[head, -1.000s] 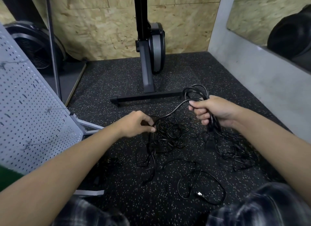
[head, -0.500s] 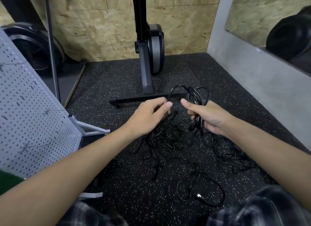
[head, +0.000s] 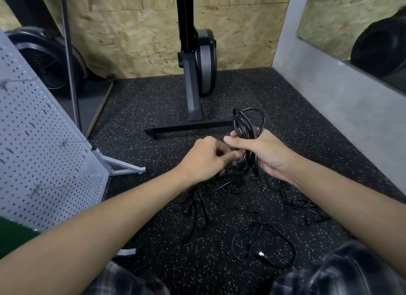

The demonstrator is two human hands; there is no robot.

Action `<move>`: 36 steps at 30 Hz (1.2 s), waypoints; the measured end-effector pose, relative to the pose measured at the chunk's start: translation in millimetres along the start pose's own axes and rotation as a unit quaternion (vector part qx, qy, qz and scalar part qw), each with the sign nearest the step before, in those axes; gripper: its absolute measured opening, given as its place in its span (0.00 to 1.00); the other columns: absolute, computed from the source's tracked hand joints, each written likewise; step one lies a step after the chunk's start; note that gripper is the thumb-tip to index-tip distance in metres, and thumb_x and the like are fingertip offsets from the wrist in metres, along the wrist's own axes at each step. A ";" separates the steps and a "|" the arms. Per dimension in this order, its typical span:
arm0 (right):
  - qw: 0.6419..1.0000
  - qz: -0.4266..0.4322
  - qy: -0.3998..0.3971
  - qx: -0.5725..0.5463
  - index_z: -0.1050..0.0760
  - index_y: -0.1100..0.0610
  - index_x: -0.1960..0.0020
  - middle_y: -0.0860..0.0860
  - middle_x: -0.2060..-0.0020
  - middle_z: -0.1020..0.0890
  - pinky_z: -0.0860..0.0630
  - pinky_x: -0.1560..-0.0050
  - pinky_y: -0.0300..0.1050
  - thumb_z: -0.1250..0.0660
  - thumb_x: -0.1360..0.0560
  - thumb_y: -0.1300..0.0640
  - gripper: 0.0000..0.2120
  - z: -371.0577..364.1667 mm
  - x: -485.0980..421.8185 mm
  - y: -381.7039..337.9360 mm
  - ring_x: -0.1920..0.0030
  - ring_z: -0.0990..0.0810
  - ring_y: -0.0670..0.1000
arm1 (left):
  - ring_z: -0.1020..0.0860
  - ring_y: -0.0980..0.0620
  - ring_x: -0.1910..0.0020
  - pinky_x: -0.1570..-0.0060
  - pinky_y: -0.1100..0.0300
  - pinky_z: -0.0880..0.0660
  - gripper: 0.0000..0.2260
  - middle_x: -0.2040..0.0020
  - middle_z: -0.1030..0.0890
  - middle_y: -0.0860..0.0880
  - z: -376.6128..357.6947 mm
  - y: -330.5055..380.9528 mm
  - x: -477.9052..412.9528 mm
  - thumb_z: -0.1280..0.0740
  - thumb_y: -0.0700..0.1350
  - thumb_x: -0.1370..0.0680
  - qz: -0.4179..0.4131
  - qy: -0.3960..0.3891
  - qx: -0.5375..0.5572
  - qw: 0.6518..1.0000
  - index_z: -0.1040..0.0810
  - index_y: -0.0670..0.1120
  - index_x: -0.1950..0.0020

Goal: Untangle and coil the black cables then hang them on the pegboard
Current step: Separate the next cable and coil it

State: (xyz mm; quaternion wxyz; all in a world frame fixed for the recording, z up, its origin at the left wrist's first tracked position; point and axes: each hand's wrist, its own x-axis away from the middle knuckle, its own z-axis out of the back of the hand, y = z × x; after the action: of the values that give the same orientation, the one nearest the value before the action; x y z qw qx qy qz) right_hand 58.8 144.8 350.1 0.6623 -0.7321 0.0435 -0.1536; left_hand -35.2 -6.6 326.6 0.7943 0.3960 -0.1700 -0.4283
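1. The floor (head: pixel 153 110) is black speckled rubber. It carries everything below, as in the earlier frames.
2. The pegboard (head: pixel 44 151) stands at the left, leaning on a grey metal foot. Its wire hooks are bare.
3. The exercise machine (head: pixel 197 74) stands upright at the back wall. Its base bar lies just behind the hands.
4. The tangled cables (head: pixel 219 189) lie on the floor under and in front of both hands. One separate loop (head: pixel 263 246) with a small plug lies nearest the person, unchanged.
5. The coil (head: pixel 247 127) rises upright out of the right fist, with strands trailing down into the tangle. Its loops sit closer together than half a second ago.
6. The right hand (head: pixel 263 156) grips the coil at mid-height. The fingers wrap round the bundle and the thumb lies straight across its front.
7. The left hand (head: pixel 204 160) was well apart one second ago and now touches the right thumb. Its fingers are curled, with the tips against the lower coil. Whether they pinch a strand cannot be told.
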 end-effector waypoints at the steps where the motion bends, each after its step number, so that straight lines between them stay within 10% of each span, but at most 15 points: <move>1: 1.000 0.010 -0.002 0.009 0.21 0.60 0.48 0.56 0.62 0.17 0.21 0.55 0.53 0.20 0.29 0.55 0.15 -0.3 0.0 -1.6 0.63 0.18 0.53 | 0.29 0.59 0.78 0.73 0.66 0.33 0.15 0.72 0.18 0.49 -0.4 0.6 -0.2 0.30 0.55 0.18 -0.001 -0.003 0.004 1.000 0.13 0.49 0.58; 5: 0.997 0.057 0.010 0.041 0.19 0.65 0.51 0.55 0.63 0.18 0.20 0.59 0.52 0.28 0.21 0.51 0.15 2.7 -1.5 -7.7 0.63 0.20 0.56 | 0.26 0.53 0.74 0.69 0.61 0.29 0.20 0.72 0.21 0.50 -5.6 -3.1 -0.7 0.37 0.55 0.14 0.018 -0.055 0.066 0.996 0.19 0.44 0.58; 11: 0.996 0.084 0.022 -0.034 0.22 0.59 0.47 0.52 0.68 0.24 0.22 0.33 0.62 0.37 0.14 0.53 0.11 8.8 -0.2 -18.5 0.49 0.13 0.58 | 0.15 0.53 0.57 0.46 0.58 0.21 0.17 0.58 0.12 0.48 -10.8 -22.5 3.0 0.40 0.49 0.12 -0.009 -0.132 0.042 0.990 0.21 0.42 0.55; 16: 0.986 0.088 0.016 -0.137 0.24 0.58 0.49 0.50 0.70 0.33 0.15 0.56 0.58 0.37 0.15 0.50 0.12 14.7 3.8 -30.2 0.72 0.31 0.49 | 0.16 0.54 0.44 0.36 0.51 0.22 0.13 0.45 0.14 0.59 -18.6 -45.9 5.2 0.37 0.55 0.14 -0.004 -0.189 -0.054 0.980 0.17 0.51 0.52; 19: 0.985 0.089 0.043 -0.144 0.24 0.57 0.52 0.48 0.71 0.34 0.29 0.70 0.45 0.36 0.15 0.49 0.12 19.6 3.7 -31.9 0.74 0.36 0.48 | 0.15 0.44 0.51 0.45 0.48 0.20 0.19 0.47 0.13 0.56 -25.2 -62.2 5.4 0.42 0.67 0.18 0.013 -0.214 -0.125 0.969 0.17 0.58 0.52; 24: 0.988 0.062 0.115 -0.078 0.24 0.57 0.54 0.48 0.72 0.34 0.34 0.74 0.42 0.34 0.15 0.49 0.13 23.6 1.1 -27.3 0.75 0.35 0.47 | 0.29 0.59 0.74 0.68 0.66 0.33 0.14 0.66 0.21 0.58 -20.0 -58.4 2.5 0.39 0.55 0.14 0.018 -0.211 -0.161 0.964 0.15 0.52 0.50; 30: 0.987 0.051 0.153 0.021 0.24 0.58 0.53 0.48 0.73 0.33 0.34 0.74 0.42 0.35 0.15 0.50 0.13 31.0 -4.3 -26.6 0.77 0.35 0.47 | 0.19 0.53 0.51 0.40 0.55 0.22 0.25 0.44 0.15 0.50 -10.8 -69.2 0.0 0.38 0.68 0.19 0.058 -0.197 -0.255 0.945 0.18 0.51 0.35; 36: 0.970 0.048 0.199 0.130 0.19 0.61 0.51 0.47 0.75 0.28 0.30 0.71 0.46 0.31 0.17 0.47 0.17 44.6 -14.0 -13.5 0.75 0.32 0.52 | 0.19 0.55 0.43 0.38 0.52 0.23 0.20 0.38 0.20 0.53 -9.3 -63.4 4.4 0.41 0.58 0.14 -0.066 -0.145 -0.259 0.953 0.17 0.45 0.40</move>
State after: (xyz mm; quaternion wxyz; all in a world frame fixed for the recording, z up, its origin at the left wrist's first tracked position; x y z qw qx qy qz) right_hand 56.2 192.8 357.6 0.7365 -0.5915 0.1887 -0.2686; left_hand -61.6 -26.0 271.4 0.8061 0.1207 -0.1399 -0.5622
